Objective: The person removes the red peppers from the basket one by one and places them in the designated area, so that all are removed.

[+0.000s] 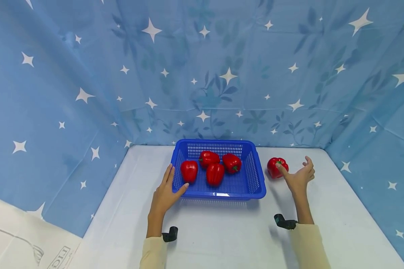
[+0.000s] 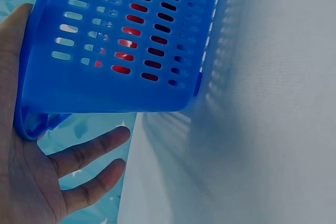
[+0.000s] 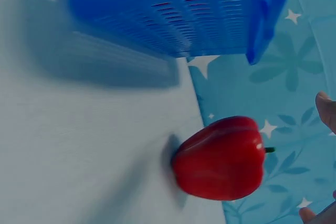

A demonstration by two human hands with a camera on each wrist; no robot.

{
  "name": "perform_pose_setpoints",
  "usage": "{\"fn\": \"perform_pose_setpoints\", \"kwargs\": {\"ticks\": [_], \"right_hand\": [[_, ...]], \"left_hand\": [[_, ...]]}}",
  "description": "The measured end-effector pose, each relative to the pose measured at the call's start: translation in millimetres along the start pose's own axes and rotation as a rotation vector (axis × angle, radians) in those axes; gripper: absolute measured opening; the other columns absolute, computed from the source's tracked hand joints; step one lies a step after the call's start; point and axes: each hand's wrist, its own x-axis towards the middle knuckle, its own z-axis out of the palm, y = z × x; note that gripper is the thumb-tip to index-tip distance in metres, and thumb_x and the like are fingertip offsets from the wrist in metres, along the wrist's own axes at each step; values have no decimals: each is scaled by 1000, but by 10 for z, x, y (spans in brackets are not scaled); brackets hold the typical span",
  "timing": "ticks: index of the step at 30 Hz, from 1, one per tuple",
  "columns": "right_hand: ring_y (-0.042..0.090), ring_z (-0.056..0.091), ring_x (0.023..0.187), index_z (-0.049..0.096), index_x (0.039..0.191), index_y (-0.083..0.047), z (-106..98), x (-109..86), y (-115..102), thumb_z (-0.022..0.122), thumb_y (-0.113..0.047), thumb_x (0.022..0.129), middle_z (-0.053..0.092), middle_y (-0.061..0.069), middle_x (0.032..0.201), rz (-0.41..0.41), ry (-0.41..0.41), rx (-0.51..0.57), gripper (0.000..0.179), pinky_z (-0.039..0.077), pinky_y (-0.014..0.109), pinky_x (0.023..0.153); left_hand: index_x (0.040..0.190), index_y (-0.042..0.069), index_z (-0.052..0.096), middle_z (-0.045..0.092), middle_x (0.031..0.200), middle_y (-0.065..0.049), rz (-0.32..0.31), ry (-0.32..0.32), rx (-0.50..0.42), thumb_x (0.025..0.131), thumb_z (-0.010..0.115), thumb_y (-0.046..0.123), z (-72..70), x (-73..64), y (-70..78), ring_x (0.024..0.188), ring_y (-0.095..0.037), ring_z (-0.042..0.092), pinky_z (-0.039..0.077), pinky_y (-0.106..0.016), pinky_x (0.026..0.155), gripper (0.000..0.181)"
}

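Observation:
A blue plastic basket [image 1: 239, 195] holds several red bell peppers [image 1: 215, 175]. My left hand [image 1: 164, 195] rests on the basket's front left corner, thumb over the front rim and fingers along the left side. In the left wrist view, two straight fingers [image 2: 97, 184] extend outside the basket wall. One more red bell pepper [image 3: 223, 160] sits on the table to the basket's right, its green stem showing. Over this pepper's near right side is my right hand [image 1: 297, 178], thumb and fingers spread apart with nothing held between them.
The white table [image 1: 215, 231] carries the basket near its back edge. Blue curtains [image 1: 188, 56] with white stars stand behind and on both sides. A small black device [image 1: 170, 234] is on the left wrist and another black device [image 1: 284, 222] on the right.

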Motion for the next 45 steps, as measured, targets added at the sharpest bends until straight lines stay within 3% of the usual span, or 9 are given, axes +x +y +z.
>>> {"fn": "perform_pose_setpoints", "kwargs": {"ticks": [5, 9, 11, 18, 22, 25, 33, 40, 45], "right_hand": [[25, 9, 131, 8, 141, -27, 36, 158, -2, 71, -47, 70, 14, 11, 144, -91, 16, 50, 97, 26, 57, 100], [20, 8, 131, 8, 141, -31, 58, 161, -167, 72, -49, 68, 13, 7, 144, -143, -4, 56, 98, 25, 54, 102], [22, 9, 130, 9, 142, -29, 34, 86, -383, 72, -47, 69, 14, 9, 144, -157, -33, 71, 97, 22, 57, 102], [24, 8, 131, 22, 139, -31, 342, 357, -357, 72, -54, 65, 14, 7, 145, -286, -71, 91, 93, 22, 62, 99], [32, 12, 128, 28, 139, -23, 345, 167, -693, 71, -47, 70, 13, 15, 142, -350, -199, 107, 85, 25, 62, 97], [33, 15, 129, 28, 140, -20, 401, 140, -771, 71, -42, 73, 12, 16, 142, -366, -303, 96, 82, 29, 57, 98], [42, 24, 128, 22, 142, -21, 585, 205, -824, 68, -46, 74, 7, 18, 144, -365, -519, 17, 85, 35, 57, 94], [38, 19, 131, 22, 141, -22, 695, 216, -827, 66, -50, 74, 18, 18, 144, -281, -685, -43, 85, 25, 66, 94], [39, 24, 130, 26, 140, -20, 769, 212, -838, 66, -50, 74, 26, 18, 142, -266, -758, -39, 83, 28, 62, 96]], "left_hand": [[146, 27, 11, -2, 149, 19, -5, -11, -5, 73, 42, 75, -2, -1, 6, 123, -34, 41, 43, -55, 85, 92], [146, 25, 12, 0, 150, 16, -3, -15, -17, 73, 41, 75, -9, -1, 8, 122, -34, 41, 41, -56, 87, 93], [146, 25, 12, 0, 150, 15, -1, -17, -17, 73, 41, 76, -7, 3, 1, 122, -34, 42, 41, -56, 88, 93], [146, 25, 11, 3, 151, 9, 7, -18, -6, 73, 40, 77, -15, 14, -2, 122, -35, 42, 39, -59, 88, 94], [146, 25, 12, 3, 151, 11, 0, -15, 0, 73, 40, 76, -33, 13, 0, 119, -35, 45, 42, -56, 86, 94], [146, 25, 12, 2, 151, 12, -11, -25, 0, 72, 41, 76, -35, 6, 0, 119, -35, 45, 42, -56, 86, 94], [146, 26, 11, 3, 151, 11, -10, -33, -10, 74, 45, 73, -25, -5, 21, 122, -35, 42, 42, -56, 87, 92], [146, 27, 10, 2, 151, 12, -12, -35, -8, 75, 47, 71, -32, -9, 21, 122, -35, 42, 41, -57, 87, 91], [146, 28, 8, 0, 151, 12, -8, -47, -5, 74, 43, 74, -46, -14, 23, 121, -36, 42, 41, -57, 88, 92]]}}
